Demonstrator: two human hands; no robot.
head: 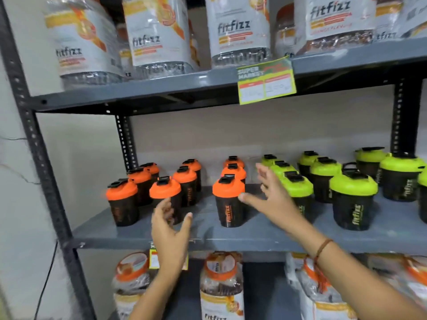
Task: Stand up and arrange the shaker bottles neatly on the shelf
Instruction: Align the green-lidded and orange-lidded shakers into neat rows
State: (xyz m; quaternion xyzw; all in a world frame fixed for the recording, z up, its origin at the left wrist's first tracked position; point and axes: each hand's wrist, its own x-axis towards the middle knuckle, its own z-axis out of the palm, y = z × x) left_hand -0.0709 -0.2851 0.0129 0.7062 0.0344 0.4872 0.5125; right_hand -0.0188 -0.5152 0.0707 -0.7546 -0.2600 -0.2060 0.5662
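Two open hands at the shaker shelf

I'm looking at a grey metal shelf [231, 236] against a pale wall [69, 162], big fitfizz tubs [238, 31] above. Orange-lid shakers [228, 199] stand left, green-lid shakers [353, 199] right. My left hand [169, 229] is spread, gripping nothing, just near of an orange one; my right hand [275, 195] is splayed, empty, between both groups.

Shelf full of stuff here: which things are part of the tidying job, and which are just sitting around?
Part of the job:
orange-lidded shakers
green-lidded shakers
middle shelf
left hand
right hand

Just there:
big fitfizz jars above
price tag
jars below
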